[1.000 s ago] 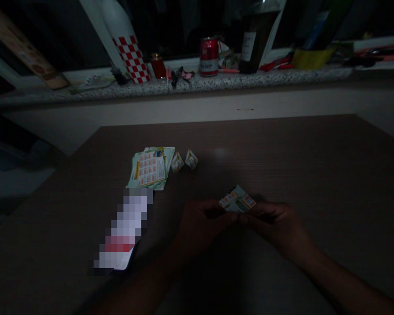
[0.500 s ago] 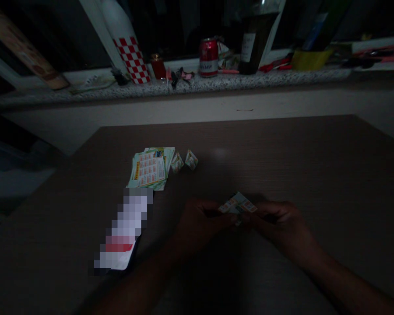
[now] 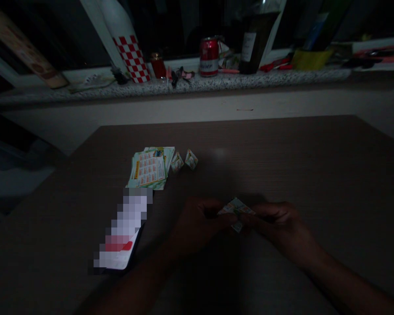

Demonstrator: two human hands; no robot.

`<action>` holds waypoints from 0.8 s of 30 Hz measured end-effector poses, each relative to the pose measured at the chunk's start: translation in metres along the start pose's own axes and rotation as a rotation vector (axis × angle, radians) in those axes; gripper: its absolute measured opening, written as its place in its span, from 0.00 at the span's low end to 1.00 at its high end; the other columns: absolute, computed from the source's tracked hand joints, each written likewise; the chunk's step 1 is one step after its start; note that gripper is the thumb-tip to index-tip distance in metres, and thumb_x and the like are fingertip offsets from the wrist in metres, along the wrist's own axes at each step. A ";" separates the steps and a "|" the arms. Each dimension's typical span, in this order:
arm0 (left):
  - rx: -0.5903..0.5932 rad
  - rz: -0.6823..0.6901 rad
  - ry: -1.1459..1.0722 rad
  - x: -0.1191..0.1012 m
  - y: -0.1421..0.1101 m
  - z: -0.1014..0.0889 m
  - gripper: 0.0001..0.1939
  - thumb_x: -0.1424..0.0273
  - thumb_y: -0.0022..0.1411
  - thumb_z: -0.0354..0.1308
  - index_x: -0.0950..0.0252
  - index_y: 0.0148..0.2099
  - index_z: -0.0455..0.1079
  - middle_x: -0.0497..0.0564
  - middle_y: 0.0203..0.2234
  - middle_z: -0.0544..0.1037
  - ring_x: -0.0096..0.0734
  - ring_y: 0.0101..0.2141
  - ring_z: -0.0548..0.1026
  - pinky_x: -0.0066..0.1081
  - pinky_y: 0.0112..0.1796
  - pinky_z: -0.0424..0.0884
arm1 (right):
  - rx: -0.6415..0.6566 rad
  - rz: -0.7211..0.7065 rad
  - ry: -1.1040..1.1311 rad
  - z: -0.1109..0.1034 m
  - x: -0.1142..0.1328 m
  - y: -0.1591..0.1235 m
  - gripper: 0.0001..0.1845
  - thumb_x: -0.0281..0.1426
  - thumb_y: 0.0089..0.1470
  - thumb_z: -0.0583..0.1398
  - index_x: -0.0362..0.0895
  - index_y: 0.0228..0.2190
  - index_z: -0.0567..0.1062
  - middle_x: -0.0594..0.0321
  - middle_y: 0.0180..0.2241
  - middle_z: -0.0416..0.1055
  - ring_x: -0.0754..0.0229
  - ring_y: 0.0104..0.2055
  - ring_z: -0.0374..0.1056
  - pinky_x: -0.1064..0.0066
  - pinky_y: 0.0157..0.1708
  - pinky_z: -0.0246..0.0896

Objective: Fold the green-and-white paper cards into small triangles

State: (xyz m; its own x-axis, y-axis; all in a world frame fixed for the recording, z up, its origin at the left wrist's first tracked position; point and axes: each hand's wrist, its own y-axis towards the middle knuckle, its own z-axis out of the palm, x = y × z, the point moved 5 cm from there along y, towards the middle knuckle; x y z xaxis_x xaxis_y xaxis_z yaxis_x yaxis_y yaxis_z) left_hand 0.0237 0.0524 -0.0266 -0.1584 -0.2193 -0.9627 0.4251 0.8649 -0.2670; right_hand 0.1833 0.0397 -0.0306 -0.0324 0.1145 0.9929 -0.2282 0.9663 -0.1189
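1. Paper, printed in pale green and orange, is between the two hands, over the near part of the table. It seems to be folded in a small diamond: one corner points away from the person, and another comes out below the thumbs. Whether it touches the table, I cannot tell.

2. The left hand is closed on the left side of it, the thumb lying above and the fingers partly hidden behind.

3. The right hand pinches the opposite side in a similar way. The two thumb tips are near each other at the middle; in this darkness I cannot say if they touch.

4. For weight, I judge it very light, so the finger ends are enough and no strong grip is needed.

5. For stiffness, one layer should bend easily, while several layers together would resist more and may want to spring open.

6. It is probably not very slippery, but it can tear or crumple, mostly at the corners and along the creases.

7. The good place to hold is the two side corners, thumbs above and fingers below, because the far and near corners are then less covered.

8. Beside the stack of printed sheets lie two small folded pieces. They look hollow, so pressing from above could flatten them; I would take them lightly by their edges.
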 end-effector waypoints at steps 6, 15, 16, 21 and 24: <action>-0.017 0.029 0.081 -0.001 -0.001 -0.004 0.15 0.61 0.58 0.60 0.68 0.30 0.76 0.51 0.23 0.78 0.28 0.26 0.74 0.24 0.28 0.66 | -0.033 -0.031 0.003 0.000 0.002 -0.001 0.05 0.34 0.48 0.66 0.49 0.30 0.83 0.64 0.26 0.80 0.62 0.28 0.74 0.75 0.28 0.69; -0.037 0.065 0.088 -0.001 0.000 -0.003 0.12 0.63 0.58 0.60 0.68 0.32 0.76 0.49 0.24 0.77 0.26 0.25 0.71 0.24 0.27 0.63 | -0.050 -0.071 -0.041 -0.001 0.004 0.000 0.05 0.32 0.48 0.66 0.48 0.29 0.83 0.64 0.24 0.79 0.63 0.25 0.73 0.76 0.25 0.68; -0.040 0.068 0.103 -0.001 0.000 -0.003 0.12 0.63 0.57 0.61 0.69 0.30 0.75 0.48 0.22 0.75 0.24 0.24 0.69 0.23 0.26 0.61 | -0.051 -0.072 -0.034 -0.001 0.004 0.000 0.05 0.31 0.48 0.66 0.48 0.30 0.83 0.63 0.25 0.79 0.62 0.25 0.73 0.76 0.25 0.68; -0.012 0.059 0.105 0.000 -0.001 0.001 0.13 0.62 0.58 0.60 0.69 0.30 0.75 0.48 0.21 0.74 0.24 0.23 0.68 0.23 0.26 0.61 | -0.052 -0.096 -0.009 0.000 0.006 0.000 0.05 0.32 0.48 0.66 0.47 0.29 0.83 0.62 0.25 0.80 0.61 0.26 0.74 0.75 0.25 0.69; -0.039 0.111 0.135 -0.004 -0.002 0.001 0.13 0.62 0.60 0.58 0.68 0.32 0.75 0.47 0.23 0.74 0.24 0.25 0.68 0.23 0.27 0.62 | -0.031 -0.094 0.013 0.003 0.004 0.000 0.05 0.32 0.47 0.67 0.48 0.30 0.83 0.63 0.25 0.80 0.62 0.26 0.74 0.76 0.26 0.69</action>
State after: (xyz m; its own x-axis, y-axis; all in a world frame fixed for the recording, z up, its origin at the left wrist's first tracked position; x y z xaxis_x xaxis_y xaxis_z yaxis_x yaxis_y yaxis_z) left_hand 0.0246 0.0511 -0.0225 -0.2316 -0.0610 -0.9709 0.4123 0.8978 -0.1547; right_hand 0.1805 0.0396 -0.0263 0.0008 0.0259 0.9997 -0.1997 0.9795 -0.0253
